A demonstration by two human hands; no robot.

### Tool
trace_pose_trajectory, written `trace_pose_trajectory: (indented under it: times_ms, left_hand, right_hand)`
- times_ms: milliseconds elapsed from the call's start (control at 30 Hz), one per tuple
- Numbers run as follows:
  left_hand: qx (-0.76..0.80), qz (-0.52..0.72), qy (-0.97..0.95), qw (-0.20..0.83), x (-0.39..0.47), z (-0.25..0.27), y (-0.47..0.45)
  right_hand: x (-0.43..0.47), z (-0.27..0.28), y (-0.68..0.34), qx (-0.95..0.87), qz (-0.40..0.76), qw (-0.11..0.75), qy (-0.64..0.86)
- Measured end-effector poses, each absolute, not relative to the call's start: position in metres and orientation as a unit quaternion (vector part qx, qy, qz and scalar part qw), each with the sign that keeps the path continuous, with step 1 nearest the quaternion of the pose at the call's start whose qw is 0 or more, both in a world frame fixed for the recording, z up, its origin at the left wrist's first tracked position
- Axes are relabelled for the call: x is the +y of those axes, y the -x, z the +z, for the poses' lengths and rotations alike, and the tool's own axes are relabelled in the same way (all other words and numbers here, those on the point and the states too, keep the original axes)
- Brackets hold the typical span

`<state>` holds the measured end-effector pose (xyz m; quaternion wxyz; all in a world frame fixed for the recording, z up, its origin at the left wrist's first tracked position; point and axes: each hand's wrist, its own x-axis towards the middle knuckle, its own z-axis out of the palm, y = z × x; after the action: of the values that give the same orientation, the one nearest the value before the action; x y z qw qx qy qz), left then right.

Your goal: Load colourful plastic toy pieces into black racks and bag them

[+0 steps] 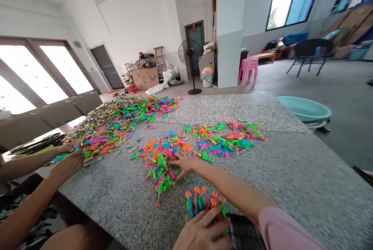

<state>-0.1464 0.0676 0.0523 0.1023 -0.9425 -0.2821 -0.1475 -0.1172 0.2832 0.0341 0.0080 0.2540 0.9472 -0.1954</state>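
Observation:
My left hand (204, 230), at the bottom of the view, has its fingers curled over a bunch of small plastic toys (199, 201) in green, blue and pink. Their round orange tips point up and away from me. Farther forward, my right hand (185, 164) reaches in from the right, fingers spread. It touches the edge of a loose heap of the same bright toys (160, 164), and nothing shows gripped in it. Beside that heap lies a second spread of toys (227, 139). A black ribbed item (244, 232) is partly hidden beside my left hand.
A co-worker's hands (70, 160) work at the left, by a large mound of toys and small striped tubes (116, 121). All lie on a speckled stone table (291, 164). A teal basin (305, 108) stands beyond its right edge. Behind are a fan (190, 59) and pink stools (249, 67).

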Motion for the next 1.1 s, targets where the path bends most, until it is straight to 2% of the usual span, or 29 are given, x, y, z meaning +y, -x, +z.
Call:
trace_pose_trajectory:
  times_ms: [67, 167, 233, 333, 467, 633, 933, 1100]
  left_hand:
    - [-0.291, -0.149, 0.941, 0.090, 0.064, 0.058, 0.145]
    - [-0.311, -0.109, 0.944, 0.007, 0.053, 0.079, 0.143]
    - [-0.328, -0.091, 0.939, -0.050, 0.046, 0.092, 0.143]
    - [-0.344, -0.079, 0.932, -0.082, 0.042, 0.102, 0.144]
    - [-0.354, -0.080, 0.930, -0.059, 0.046, 0.102, 0.147]
    - [-0.335, -0.086, 0.937, -0.048, 0.051, 0.106, 0.151]
    - [-0.338, -0.083, 0.937, -0.042, 0.051, 0.111, 0.153]
    - [-0.326, -0.085, 0.941, -0.013, 0.053, 0.109, 0.154]
  right_hand:
    - [0.283, 0.023, 0.102, 0.951, -0.190, -0.003, -0.245]
    - [0.282, 0.013, 0.050, 0.944, -0.185, -0.028, -0.270]
    - [0.277, 0.012, 0.007, 0.936, -0.183, -0.026, -0.300]
    - [0.258, 0.014, -0.057, 0.921, -0.194, -0.009, -0.338]
    - [0.223, 0.019, -0.119, 0.890, -0.206, -0.035, -0.406]
    - [0.194, 0.026, -0.133, 0.845, -0.182, -0.131, -0.486]
    - [0.159, 0.041, -0.102, 0.787, -0.161, -0.020, -0.595]
    - [0.147, 0.050, -0.156, 0.752, -0.166, -0.078, -0.633]
